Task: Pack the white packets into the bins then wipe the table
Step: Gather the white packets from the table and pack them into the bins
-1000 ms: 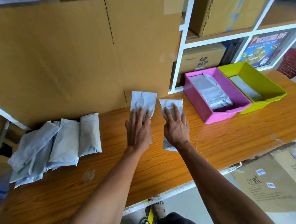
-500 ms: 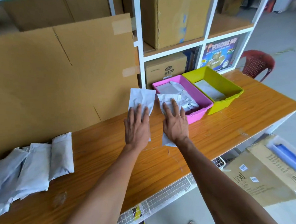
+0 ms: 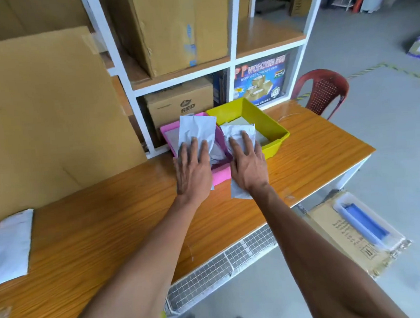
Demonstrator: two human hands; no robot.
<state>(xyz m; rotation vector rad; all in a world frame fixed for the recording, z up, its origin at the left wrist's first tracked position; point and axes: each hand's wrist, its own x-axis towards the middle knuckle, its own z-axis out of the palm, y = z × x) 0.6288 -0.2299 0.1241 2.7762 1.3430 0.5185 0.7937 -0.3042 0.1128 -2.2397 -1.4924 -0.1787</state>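
My left hand (image 3: 192, 169) holds a crumpled white packet (image 3: 197, 130) over the pink bin (image 3: 221, 176), fingers flat on top and thumb hidden beneath. My right hand (image 3: 248, 166) holds a second white packet (image 3: 237, 132) the same way, over the near-left corner of the yellow-green bin (image 3: 271, 128). Both bins stand side by side at the back right of the wooden table (image 3: 110, 226) and hold packets inside. More white packets (image 3: 7, 245) lie at the table's far left edge.
A large cardboard sheet (image 3: 42, 120) leans along the back left of the table. White shelving (image 3: 232, 59) with cartons stands behind the bins. A red plastic chair (image 3: 322, 90) is beyond the table's right end, and a carton (image 3: 351, 231) lies on the floor.
Both hands lifted their packets off the table and carried them right and away, to over the bins. My view swung right, so the packet pile slid toward the left edge.
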